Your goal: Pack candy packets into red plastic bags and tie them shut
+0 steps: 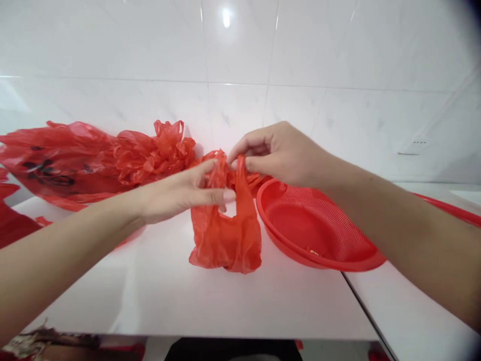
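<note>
A small red plastic bag [225, 240] hangs just above the white counter [180, 296], its bottom near the surface. My left hand [180, 193] pinches one handle of the bag between thumb and fingers. My right hand [278, 153] pinches the other handle at the top, fingers closed round the bunched plastic. Both hands meet over the middle of the counter.
A red mesh basin [319, 225] sits tilted right of the bag, under my right forearm. A pile of crumpled red plastic bags [93, 160] lies at the left against the white tiled wall [240, 60]. A seam in the counter runs at lower right.
</note>
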{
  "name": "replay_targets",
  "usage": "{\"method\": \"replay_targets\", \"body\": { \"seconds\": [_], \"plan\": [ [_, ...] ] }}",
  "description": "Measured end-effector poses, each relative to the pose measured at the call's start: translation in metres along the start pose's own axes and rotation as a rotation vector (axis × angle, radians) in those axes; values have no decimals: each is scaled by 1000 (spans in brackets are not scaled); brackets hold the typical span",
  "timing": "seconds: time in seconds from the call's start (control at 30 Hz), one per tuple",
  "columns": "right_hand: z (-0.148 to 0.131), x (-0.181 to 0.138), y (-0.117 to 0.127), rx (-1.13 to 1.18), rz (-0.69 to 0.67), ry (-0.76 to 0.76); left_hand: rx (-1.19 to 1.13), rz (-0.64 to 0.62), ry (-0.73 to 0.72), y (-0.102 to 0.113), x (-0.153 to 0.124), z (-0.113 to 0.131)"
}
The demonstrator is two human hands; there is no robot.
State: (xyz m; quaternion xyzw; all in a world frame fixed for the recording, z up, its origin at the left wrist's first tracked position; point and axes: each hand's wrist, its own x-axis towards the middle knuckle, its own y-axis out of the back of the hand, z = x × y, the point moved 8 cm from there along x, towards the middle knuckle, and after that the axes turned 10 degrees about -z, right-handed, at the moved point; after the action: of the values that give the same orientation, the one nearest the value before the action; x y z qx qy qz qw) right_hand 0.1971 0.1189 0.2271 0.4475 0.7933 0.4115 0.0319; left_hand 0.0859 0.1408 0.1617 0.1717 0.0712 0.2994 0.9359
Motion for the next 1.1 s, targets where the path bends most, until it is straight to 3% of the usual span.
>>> {"method": "replay_targets", "body": {
  "seconds": [0.1,0.17,0.3,0.47,0.63,0.77,0.9,1.1],
  "plan": [
    [-2,13,-21,11,-55,10,147,-104,140,-14,2,-8],
    [-1,16,-28,30,-53,33,132,-97,156,-15,3,-11],
    [17,9,-30,30,43,63,14,-53,149,-7,1,-23],
    [43,-3,-46,-47,-32,39,-153,-79,117,-5,1,-37],
    [21,-20,-42,-12,114,93,-233,34,28,4,-1,-34],
    [9,-30,-54,32,31,95,-27,6,7,3,-9,-26],
    [38,-26,-53,177,159,31,250,22,-11,-1,-14,-21],
    [83,-15,-84,290,66,-151,652,283,-101,0,-15,-21]
  ]
}}
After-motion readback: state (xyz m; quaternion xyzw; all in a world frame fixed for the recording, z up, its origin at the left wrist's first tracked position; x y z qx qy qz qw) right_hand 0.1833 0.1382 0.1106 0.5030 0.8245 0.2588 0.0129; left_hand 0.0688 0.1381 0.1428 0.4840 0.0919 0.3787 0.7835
